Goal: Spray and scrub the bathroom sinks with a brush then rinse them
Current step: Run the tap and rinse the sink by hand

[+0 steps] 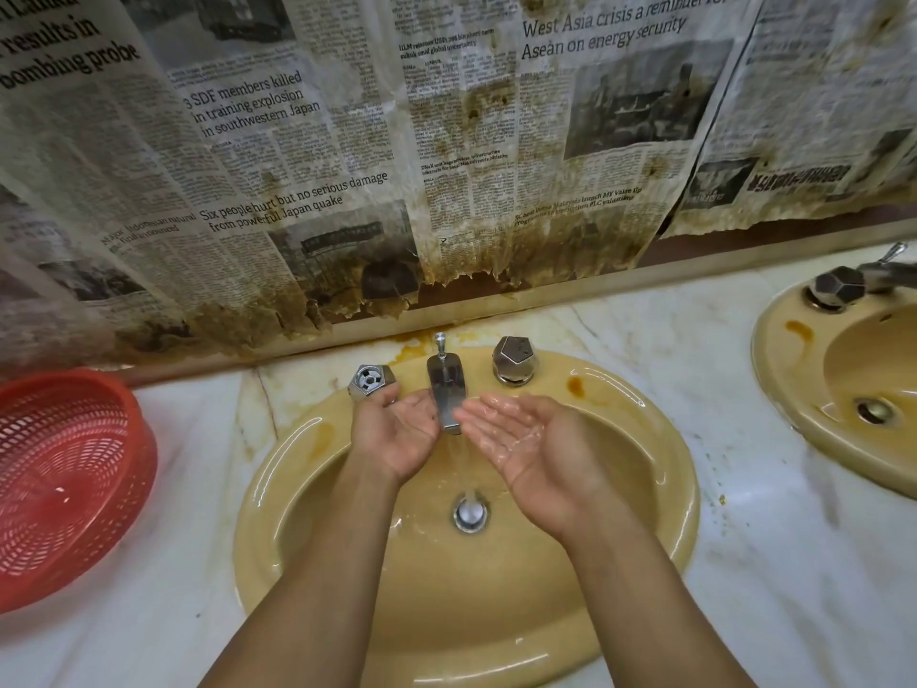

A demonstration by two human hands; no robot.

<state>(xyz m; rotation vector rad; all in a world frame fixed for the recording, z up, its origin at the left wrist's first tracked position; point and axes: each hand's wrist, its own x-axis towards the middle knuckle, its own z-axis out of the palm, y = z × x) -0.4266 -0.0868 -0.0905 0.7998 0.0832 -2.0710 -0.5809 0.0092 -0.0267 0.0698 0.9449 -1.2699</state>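
Observation:
A yellow oval sink (645,439) sits in a white marble counter. Its chrome faucet (446,384) runs water down toward the drain (469,513). My left hand (392,434) and my right hand (521,439) are held palm up on either side of the spout, fingers relaxed and holding nothing. The right palm is wet and cupped beside the stream. My left fingertips lie close to the left tap knob (369,382); whether they touch it I cannot tell. The right tap knob (513,362) stands free. No brush or spray bottle is in view.
A red plastic basket (64,484) stands on the counter at the left. A second yellow sink (804,379) with its own taps (838,288) is at the right edge. Stained newspaper (347,166) covers the wall behind. Orange rust stains mark the sink rims.

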